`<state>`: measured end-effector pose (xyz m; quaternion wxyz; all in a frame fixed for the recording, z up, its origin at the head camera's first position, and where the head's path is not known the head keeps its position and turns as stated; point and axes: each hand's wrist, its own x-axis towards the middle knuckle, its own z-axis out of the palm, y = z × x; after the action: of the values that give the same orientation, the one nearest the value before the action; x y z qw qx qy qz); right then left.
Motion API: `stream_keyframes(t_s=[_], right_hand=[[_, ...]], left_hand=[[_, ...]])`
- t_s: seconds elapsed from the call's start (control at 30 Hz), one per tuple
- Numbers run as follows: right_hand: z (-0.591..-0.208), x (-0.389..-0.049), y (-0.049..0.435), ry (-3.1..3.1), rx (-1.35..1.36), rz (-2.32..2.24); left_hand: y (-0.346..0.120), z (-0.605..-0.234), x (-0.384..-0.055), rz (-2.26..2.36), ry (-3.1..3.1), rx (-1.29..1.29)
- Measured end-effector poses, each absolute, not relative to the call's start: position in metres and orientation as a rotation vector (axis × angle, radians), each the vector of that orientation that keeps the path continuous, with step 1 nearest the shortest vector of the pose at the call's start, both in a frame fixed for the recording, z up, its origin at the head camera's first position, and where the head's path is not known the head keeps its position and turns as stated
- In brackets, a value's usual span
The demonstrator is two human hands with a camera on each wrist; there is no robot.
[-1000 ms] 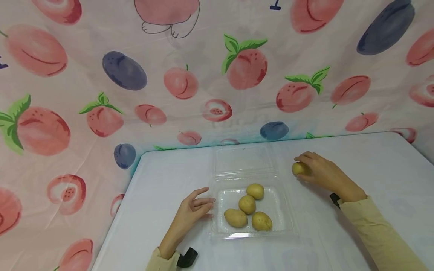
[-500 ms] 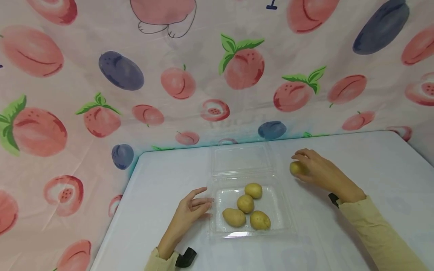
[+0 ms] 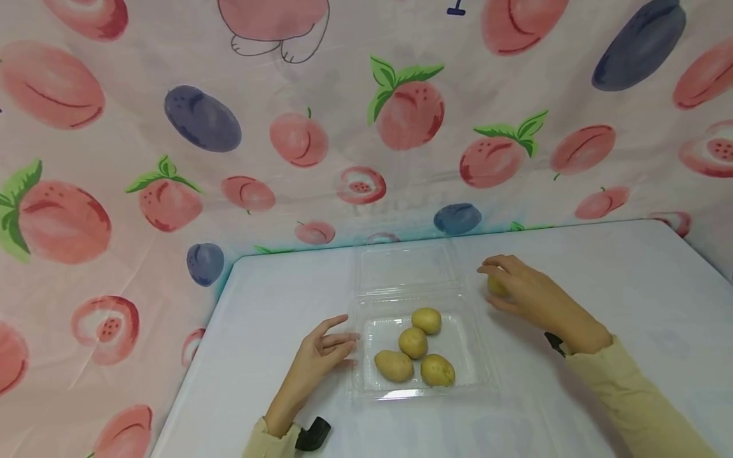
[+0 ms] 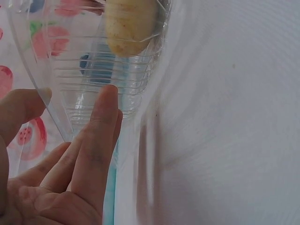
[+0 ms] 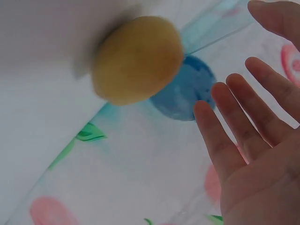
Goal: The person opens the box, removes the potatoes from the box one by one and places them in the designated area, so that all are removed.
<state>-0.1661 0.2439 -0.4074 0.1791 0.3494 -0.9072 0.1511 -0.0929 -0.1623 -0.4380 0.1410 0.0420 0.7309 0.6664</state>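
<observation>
My left hand [image 3: 317, 356] is beside the left wall of a clear plastic clamshell container [image 3: 478, 343]. In the left wrist view its fingers [image 4: 96, 140] extend along the ridged wall, right at the plastic. Inside the container lie several yellow potatoes, among them one at the lower left [image 3: 394, 366] and one at the back [image 3: 426, 320]. To the container's right, my right hand [image 3: 532, 296] is over a single potato [image 3: 495, 287], partly hiding it. The right wrist view shows that potato [image 5: 138, 61] apart from the spread, loosely bent fingers [image 5: 239, 126].
The container's clear lid [image 3: 408, 268] lies folded back behind its base. A white cloth covers the table [image 3: 658, 305]. Behind and to the left hangs a fruit-print curtain [image 3: 321, 76]. A black wrist mount [image 3: 313, 434] sits at the left cuff.
My right hand has shifted left over the lone potato, which now shows less between the fingers. The left hand and the potatoes in the container have stayed in place; the view has drifted slightly.
</observation>
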Motion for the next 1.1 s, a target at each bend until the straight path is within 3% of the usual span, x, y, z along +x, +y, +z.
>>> stream_keyframes(t_s=[1.1], right_hand=[[-0.402,-0.148,0.202,-2.438,1.206,0.514]], left_hand=[[-0.163,-0.440,-0.093,1.920,2.129,0.141]])
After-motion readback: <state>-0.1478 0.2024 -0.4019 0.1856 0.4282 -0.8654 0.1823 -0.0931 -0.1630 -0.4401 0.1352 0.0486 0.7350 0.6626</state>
